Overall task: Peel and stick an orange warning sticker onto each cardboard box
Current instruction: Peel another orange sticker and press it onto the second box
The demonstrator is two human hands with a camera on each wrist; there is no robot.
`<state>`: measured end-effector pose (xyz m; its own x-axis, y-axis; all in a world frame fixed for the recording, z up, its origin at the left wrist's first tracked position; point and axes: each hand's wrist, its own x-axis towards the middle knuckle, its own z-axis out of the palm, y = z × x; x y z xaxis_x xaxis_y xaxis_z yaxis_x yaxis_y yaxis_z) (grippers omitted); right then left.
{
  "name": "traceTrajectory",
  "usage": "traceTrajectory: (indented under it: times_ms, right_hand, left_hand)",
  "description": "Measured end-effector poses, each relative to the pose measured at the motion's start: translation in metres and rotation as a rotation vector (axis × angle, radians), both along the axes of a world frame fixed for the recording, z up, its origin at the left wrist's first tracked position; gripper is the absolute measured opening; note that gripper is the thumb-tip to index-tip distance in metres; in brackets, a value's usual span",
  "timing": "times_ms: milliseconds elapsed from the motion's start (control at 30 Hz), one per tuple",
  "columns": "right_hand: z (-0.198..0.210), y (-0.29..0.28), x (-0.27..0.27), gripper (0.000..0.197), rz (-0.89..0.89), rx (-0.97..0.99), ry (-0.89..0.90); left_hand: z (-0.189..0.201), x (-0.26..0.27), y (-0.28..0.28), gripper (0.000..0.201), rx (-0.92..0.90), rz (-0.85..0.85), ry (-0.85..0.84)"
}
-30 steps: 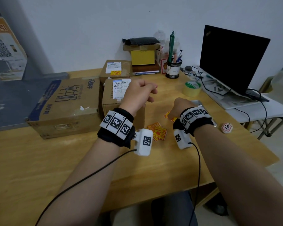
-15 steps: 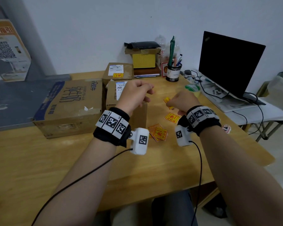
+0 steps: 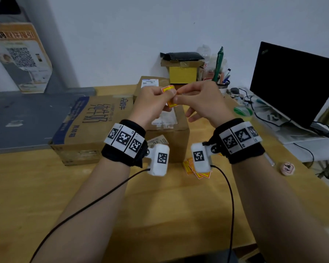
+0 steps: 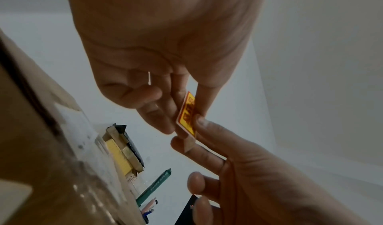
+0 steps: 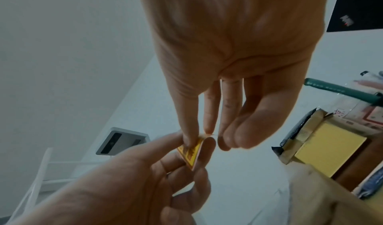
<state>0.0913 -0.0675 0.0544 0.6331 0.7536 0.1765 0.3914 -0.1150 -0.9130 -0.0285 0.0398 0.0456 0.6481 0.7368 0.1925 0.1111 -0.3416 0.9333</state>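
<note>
Both hands, left hand point(image 3: 152, 103) and right hand point(image 3: 201, 101), grip pinching orange sticker point(image 4: 187, 112), peeled corner only in wrist views

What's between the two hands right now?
One orange sticker, pinched by the left hand and the right hand above the small cardboard box; wrist views confirm it.
</note>
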Motion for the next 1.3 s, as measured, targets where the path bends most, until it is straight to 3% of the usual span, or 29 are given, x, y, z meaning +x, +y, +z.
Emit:
traceTrajectory:
  times_ms: [133, 300, 400, 533, 733, 833, 1033, 1300]
  right_hand:
    - [-0.007, 0.021, -0.002, 0.048, -0.028, 0.087, 0.069]
    - [-0.014, 0.036, -0.002, 0.005, 0.038, 0.079, 0.082]
    - [-0.018, 0.042, 0.001, 0.010, 0.018, 0.075, 0.038]
    - [-0.022, 0.045, 0.007, 0.016, -0.032, 0.089, -0.020]
    - [-0.022, 0.048, 0.006, 0.002, -0.047, 0.117, -0.085]
    - [-0.019, 0.051, 0.007, 0.024, -0.100, 0.147, -0.197]
    - [-0.018, 0.058, -0.013, 0.001, -0.033, 0.075, -0.245]
    - [-0.006, 0.044, -0.013, 0.006, -0.017, 0.080, -0.217]
  left_hand:
    - [-0.004, -0.005, 0.017, 0.010, 0.004, 0.023, -0.085]
    - [-0.015, -0.011, 0.040, 0.023, 0.011, 0.065, -0.144]
    - [-0.020, -0.014, 0.047, 0.012, -0.001, 0.085, -0.140]
    - [-0.023, -0.015, 0.049, 0.018, -0.014, 0.086, -0.153]
    - [-0.018, -0.010, 0.054, 0.011, 0.004, 0.080, -0.158]
    - [-0.016, -0.011, 0.053, 0.007, -0.003, 0.102, -0.193]
    - [-0.017, -0.011, 0.051, 0.012, -0.001, 0.098, -0.145]
    - [-0.013, -0.013, 0.046, 0.016, -0.144, 0.012, -0.157]
